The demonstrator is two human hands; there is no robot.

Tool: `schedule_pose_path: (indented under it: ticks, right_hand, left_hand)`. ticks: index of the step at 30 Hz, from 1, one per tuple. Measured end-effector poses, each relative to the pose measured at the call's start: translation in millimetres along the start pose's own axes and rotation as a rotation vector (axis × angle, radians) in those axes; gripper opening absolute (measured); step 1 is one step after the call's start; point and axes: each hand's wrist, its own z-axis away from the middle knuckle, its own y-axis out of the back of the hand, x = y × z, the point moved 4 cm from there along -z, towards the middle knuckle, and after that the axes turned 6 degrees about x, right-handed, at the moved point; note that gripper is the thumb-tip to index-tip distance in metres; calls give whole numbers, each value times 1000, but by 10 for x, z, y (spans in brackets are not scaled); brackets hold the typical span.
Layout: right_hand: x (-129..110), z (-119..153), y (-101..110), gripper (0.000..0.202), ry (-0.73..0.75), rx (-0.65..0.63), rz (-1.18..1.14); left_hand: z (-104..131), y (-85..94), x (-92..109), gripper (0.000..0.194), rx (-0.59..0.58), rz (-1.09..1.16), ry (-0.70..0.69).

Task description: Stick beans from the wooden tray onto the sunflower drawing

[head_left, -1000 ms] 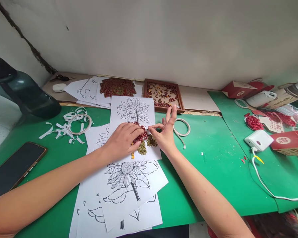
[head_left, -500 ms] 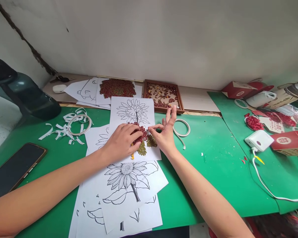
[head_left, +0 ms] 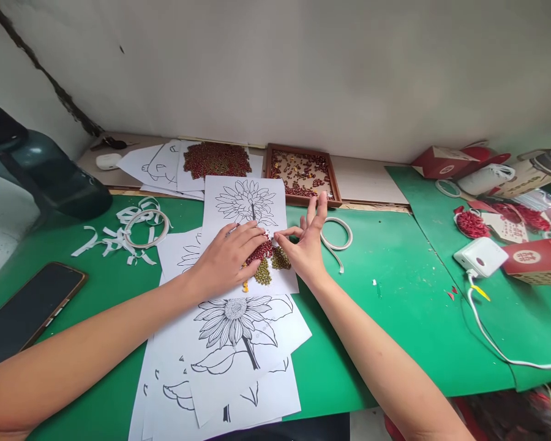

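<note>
A sunflower line drawing (head_left: 245,205) on white paper lies on the green mat. On its lower part sit a patch of red beans (head_left: 262,251) and small heaps of green beans (head_left: 263,274). My left hand (head_left: 224,260) lies flat over the red beans, fingers spread and pressing them. My right hand (head_left: 307,242) is beside it, thumb and forefinger pinched at the edge of the red patch, the other fingers raised. Whether a bean is between those fingertips I cannot tell. A second sunflower sheet (head_left: 239,334) lies nearer me.
A wooden tray (head_left: 300,173) of mixed beans and a sheet heaped with red beans (head_left: 217,160) sit at the back. Tape rings (head_left: 336,234) (head_left: 146,228), paper strips, a phone (head_left: 25,312), a dark jug (head_left: 37,168), a white charger (head_left: 481,256) with cable, and red boxes (head_left: 539,258) surround.
My left hand's fingers have stretched forward over the red beans. The right hand barely moved. The view shifted slightly.
</note>
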Motion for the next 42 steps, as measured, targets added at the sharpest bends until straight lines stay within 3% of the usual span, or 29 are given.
schedule_pose_path:
  ticks: [7,12,20,31,35,42]
  right_hand:
    - [-12,-8,4,119,-10,7,2]
    - [7,-6,5,125,-50,15,32]
    - [-14,1,14,122,-62,12,5]
    - [-58,0,9,120,-60,25,53]
    - [-24,7,11,118,-62,16,21]
    - [4,5,9,119,-83,4,22]
  left_hand:
    - [2,47,38,28,5,108,-141]
    - [2,41,88,24,-79,171,-242]
    - [-3,14,69,25,-135,143,-218]
    - [-3,40,80,23,-119,180,-254]
    - [-3,20,76,28,-144,169,-224]
    - [11,13,23,40,-84,123,-106]
